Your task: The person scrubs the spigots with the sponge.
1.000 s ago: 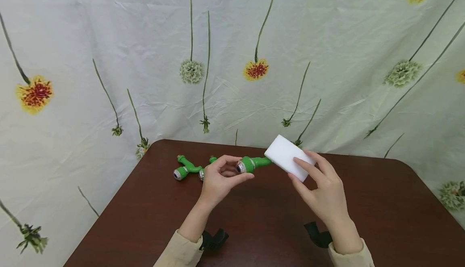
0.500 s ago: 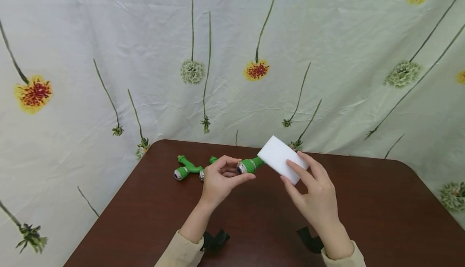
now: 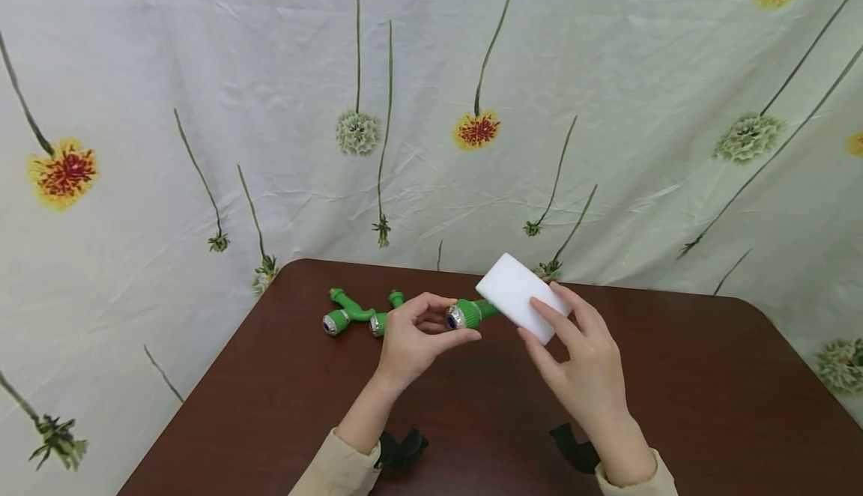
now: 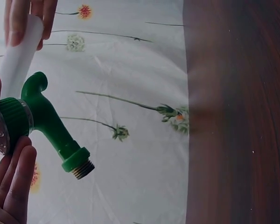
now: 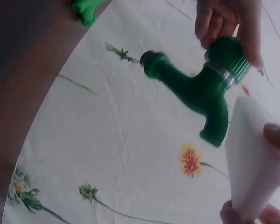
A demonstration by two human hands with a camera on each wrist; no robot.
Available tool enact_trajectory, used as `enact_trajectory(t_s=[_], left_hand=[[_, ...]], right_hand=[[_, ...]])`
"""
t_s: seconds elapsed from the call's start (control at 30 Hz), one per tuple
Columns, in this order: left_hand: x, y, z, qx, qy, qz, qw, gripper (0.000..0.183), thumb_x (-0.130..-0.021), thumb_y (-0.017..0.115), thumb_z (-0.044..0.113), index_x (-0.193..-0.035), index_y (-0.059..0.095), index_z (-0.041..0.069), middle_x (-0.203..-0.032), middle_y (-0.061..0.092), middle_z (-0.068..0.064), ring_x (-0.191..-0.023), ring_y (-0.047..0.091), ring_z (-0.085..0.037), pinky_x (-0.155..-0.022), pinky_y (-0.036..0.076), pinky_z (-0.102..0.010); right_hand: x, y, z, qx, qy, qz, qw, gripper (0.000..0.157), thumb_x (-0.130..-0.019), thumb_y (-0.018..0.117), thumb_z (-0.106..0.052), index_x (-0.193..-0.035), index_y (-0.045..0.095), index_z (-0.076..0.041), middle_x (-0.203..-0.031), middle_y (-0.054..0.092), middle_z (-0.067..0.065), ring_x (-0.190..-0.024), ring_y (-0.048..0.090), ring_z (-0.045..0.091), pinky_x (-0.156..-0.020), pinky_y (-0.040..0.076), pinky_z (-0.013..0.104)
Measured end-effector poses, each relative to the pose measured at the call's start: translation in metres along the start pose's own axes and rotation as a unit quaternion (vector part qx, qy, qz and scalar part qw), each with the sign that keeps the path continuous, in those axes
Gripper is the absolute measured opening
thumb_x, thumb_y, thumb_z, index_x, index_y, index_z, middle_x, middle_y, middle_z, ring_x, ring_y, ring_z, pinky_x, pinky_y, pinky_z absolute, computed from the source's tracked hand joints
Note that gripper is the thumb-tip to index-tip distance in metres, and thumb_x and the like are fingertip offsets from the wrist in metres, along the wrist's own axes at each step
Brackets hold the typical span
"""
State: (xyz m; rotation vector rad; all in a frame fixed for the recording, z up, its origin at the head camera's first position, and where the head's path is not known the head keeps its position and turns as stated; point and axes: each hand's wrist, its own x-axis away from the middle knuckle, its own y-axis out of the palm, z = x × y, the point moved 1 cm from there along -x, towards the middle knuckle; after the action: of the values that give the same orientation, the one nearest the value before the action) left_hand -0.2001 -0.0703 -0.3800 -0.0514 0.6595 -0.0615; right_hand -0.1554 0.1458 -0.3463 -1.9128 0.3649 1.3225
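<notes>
My left hand (image 3: 416,337) grips a green faucet (image 5: 196,91) by its ribbed knob, between thumb and fingers, above the table. The faucet's threaded inlet and curved spout stick out free in both wrist views. My right hand (image 3: 585,357) pinches a white sponge block (image 3: 519,294) between thumb and fingers. In the head view the sponge covers part of the faucet's body. The right wrist view has the sponge's edge close beside the faucet's spout; whether they touch I cannot tell.
Two more green faucets (image 3: 347,310) lie on the dark brown table (image 3: 472,413) at the back left, one partly behind my left hand. A white floral cloth (image 3: 431,69) hangs behind the table.
My right hand has brought the sponge left, nearer the faucet's knob, over the faucet's body in the head view. My left hand has shifted slightly right and turned the faucet a little.
</notes>
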Motion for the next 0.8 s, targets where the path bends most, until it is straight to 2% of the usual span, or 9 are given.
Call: enact_trajectory(t_s=[0.13, 0.2, 0.3, 0.4, 0.5, 0.57, 0.63, 0.73, 0.8], left_hand=[[0.001, 0.000, -0.001, -0.012, 0.015, -0.008, 0.9998, 0.037, -0.064, 0.087, 0.012, -0.097, 0.070, 0.010, -0.091, 0.068, -0.005, -0.070, 0.067, -0.016, -0.062, 0.057, -0.036], [0.001, 0.001, 0.000, -0.019, 0.019, -0.010, 0.9996, 0.038, -0.064, 0.087, 0.010, -0.098, 0.070, 0.009, -0.092, 0.068, -0.005, -0.073, 0.067, -0.016, -0.063, 0.057, -0.037], [0.001, 0.001, 0.007, -0.033, 0.027, -0.017, 0.9990, 0.039, -0.064, 0.086, 0.005, -0.100, 0.070, 0.005, -0.092, 0.067, -0.007, -0.075, 0.067, -0.017, -0.065, 0.057, -0.039], [0.001, 0.001, 0.019, -0.045, 0.036, -0.030, 0.9979, 0.039, -0.066, 0.084, 0.002, -0.101, 0.069, 0.000, -0.091, 0.065, -0.010, -0.076, 0.066, -0.019, -0.066, 0.056, -0.041], [0.001, 0.001, 0.031, -0.066, 0.045, -0.038, 0.9961, 0.037, -0.066, 0.083, 0.000, -0.100, 0.069, -0.002, -0.089, 0.064, -0.011, -0.079, 0.064, -0.021, -0.068, 0.056, -0.041], [0.000, 0.001, 0.035, -0.081, 0.045, -0.035, 0.9951, 0.037, -0.067, 0.082, -0.001, -0.101, 0.069, -0.002, -0.090, 0.064, -0.011, -0.081, 0.062, -0.022, -0.069, 0.056, -0.038], [0.000, 0.001, 0.037, -0.090, 0.039, -0.031, 0.9947, 0.038, -0.067, 0.081, -0.003, -0.103, 0.068, -0.003, -0.092, 0.065, -0.012, -0.084, 0.062, -0.023, -0.070, 0.056, -0.036], [-0.001, 0.000, 0.038, -0.090, 0.029, -0.022, 0.9953, 0.041, -0.067, 0.080, -0.005, -0.105, 0.066, -0.006, -0.096, 0.065, -0.016, -0.087, 0.062, -0.028, -0.071, 0.056, -0.041], [-0.001, 0.001, 0.038, -0.086, 0.029, -0.018, 0.9957, 0.043, -0.066, 0.081, -0.005, -0.105, 0.065, -0.008, -0.098, 0.065, -0.019, -0.088, 0.063, -0.030, -0.072, 0.055, -0.045]], right_hand=[[0.002, 0.003, -0.003, -0.037, -0.027, -0.030, 0.998, 0.040, -0.092, 0.056, -0.044, -0.108, 0.071, -0.009, -0.121, 0.058, 0.014, -0.104, 0.057, 0.031, -0.071, 0.050, 0.042], [0.003, 0.003, -0.002, -0.031, -0.028, -0.052, 0.998, 0.036, -0.089, 0.062, -0.039, -0.108, 0.070, -0.009, -0.121, 0.058, 0.015, -0.103, 0.057, 0.031, -0.070, 0.051, 0.042], [0.003, 0.001, 0.003, 0.007, -0.001, -0.061, 0.998, 0.033, -0.080, 0.075, -0.026, -0.107, 0.071, -0.008, -0.120, 0.058, 0.015, -0.103, 0.057, 0.032, -0.068, 0.053, 0.043], [0.002, -0.003, 0.007, 0.021, 0.028, -0.045, 0.998, 0.037, -0.071, 0.080, -0.015, -0.106, 0.071, -0.008, -0.120, 0.058, 0.015, -0.103, 0.057, 0.031, -0.066, 0.052, 0.041], [0.002, -0.004, 0.007, -0.017, 0.025, -0.036, 0.999, 0.033, -0.080, 0.075, -0.028, -0.107, 0.071, -0.010, -0.122, 0.058, 0.011, -0.105, 0.058, 0.027, -0.068, 0.050, 0.034], [0.002, -0.004, 0.006, -0.049, 0.004, -0.051, 0.998, 0.034, -0.086, 0.067, -0.038, -0.108, 0.071, -0.013, -0.123, 0.058, 0.009, -0.104, 0.058, 0.024, -0.071, 0.049, 0.030], [0.002, -0.003, 0.006, -0.068, -0.014, -0.071, 0.995, 0.035, -0.089, 0.062, -0.042, -0.108, 0.071, -0.014, -0.123, 0.058, 0.008, -0.104, 0.058, 0.023, -0.072, 0.050, 0.028], [0.002, -0.002, 0.006, -0.052, -0.017, -0.089, 0.994, 0.032, -0.081, 0.075, -0.030, -0.107, 0.071, -0.013, -0.122, 0.058, 0.009, -0.102, 0.059, 0.024, -0.069, 0.052, 0.032], [0.002, -0.002, 0.008, -0.021, -0.002, -0.081, 0.997, 0.035, -0.073, 0.081, -0.019, -0.106, 0.071, -0.012, -0.121, 0.058, 0.010, -0.102, 0.059, 0.026, -0.067, 0.053, 0.036]])
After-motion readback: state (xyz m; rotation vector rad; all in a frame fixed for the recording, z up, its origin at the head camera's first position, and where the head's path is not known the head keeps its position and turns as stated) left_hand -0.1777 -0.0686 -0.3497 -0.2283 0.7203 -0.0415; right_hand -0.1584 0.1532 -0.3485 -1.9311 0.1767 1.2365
